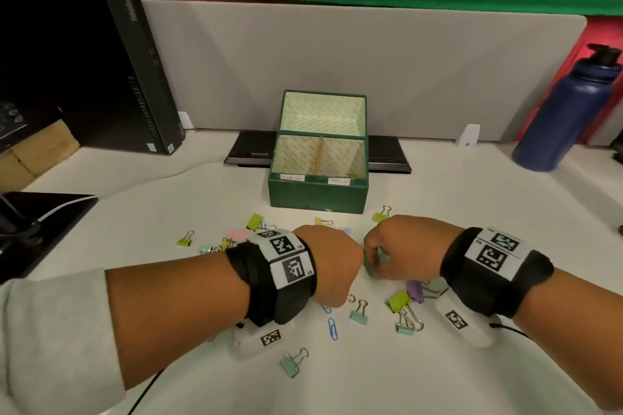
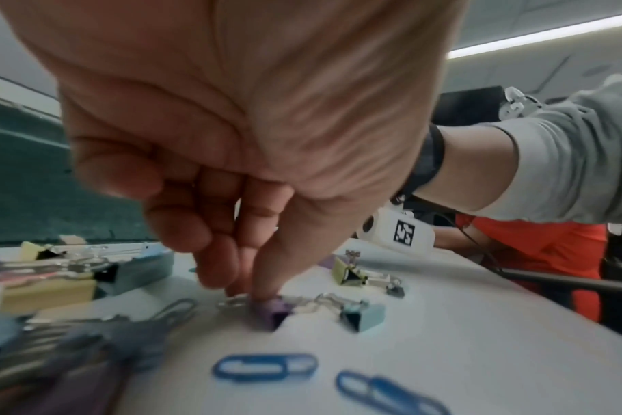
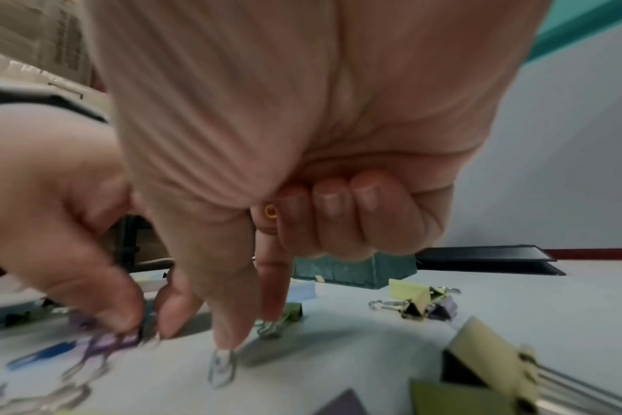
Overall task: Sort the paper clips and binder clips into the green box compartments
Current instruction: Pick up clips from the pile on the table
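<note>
— Left hand (image 2: 231, 140)?
— Fingertips pressed down on a purple clip (image 2: 271, 309) on the counter (image 1: 472, 212).
— Right hand (image 3: 267, 168)?
— Three fingers curled over a yellow clip (image 3: 269, 211); thumb and forefinger reaching down. Both hands are near the box (image 1: 317, 197), its lid open.

The desk (image 1: 472, 212) is smooth, matt white. The box (image 1: 317, 195) has a rough, matt green covering and a printed paper lining. Binder clips (image 1: 359, 315) have matt pastel bodies and shiny wire handles. Paper clips (image 1: 333, 328) look glossy, blue-coated. The bottle (image 1: 566, 118) is matt navy.
</note>
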A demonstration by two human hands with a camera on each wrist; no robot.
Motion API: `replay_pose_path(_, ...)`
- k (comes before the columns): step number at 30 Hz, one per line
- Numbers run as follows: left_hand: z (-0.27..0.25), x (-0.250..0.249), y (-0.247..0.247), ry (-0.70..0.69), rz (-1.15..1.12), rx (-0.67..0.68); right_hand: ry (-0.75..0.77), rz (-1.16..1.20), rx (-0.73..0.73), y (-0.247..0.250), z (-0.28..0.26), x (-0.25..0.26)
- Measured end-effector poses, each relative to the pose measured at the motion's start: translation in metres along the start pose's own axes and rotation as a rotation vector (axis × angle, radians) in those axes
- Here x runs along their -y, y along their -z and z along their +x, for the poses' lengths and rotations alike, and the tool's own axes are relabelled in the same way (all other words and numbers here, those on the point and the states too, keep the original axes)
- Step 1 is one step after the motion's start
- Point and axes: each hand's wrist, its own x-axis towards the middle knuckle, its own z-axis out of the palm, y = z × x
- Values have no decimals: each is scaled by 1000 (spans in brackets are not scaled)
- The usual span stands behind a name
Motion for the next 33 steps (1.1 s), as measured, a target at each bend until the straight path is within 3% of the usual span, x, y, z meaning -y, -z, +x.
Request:
replay_pose_path(6,-4,7,-2,48,-122,27,9,-60,-12,-15,10,9)
replay_pose_path(12,-11,-5,-2,-10,35,1,-6,-80,76,-19,13,12)
replay_pose_path(15,-15,-3,-13,-19,-29,-75,0,-38,2,-12,9,3)
replay_pose_path(20,-25,8,-19,-19,-227,-65,-5,373,-196,5,-3,-22)
replay_pose_path(25,-18,9,-17,12,-187,-83,-60,925,-308,8,-5,-37)
replay_pose_path(27,-17,11,-15,7,-191,-94,-37,1283,-290,4,-6,-41)
replay_pose_path(30,-19,23,-15,-31,-233,-112,35,1806,-125,-4,-10,-45)
replay_pose_path(33,-27,25,-25,-106,-180,-75,39,2018,-71,-9,-7,-46)
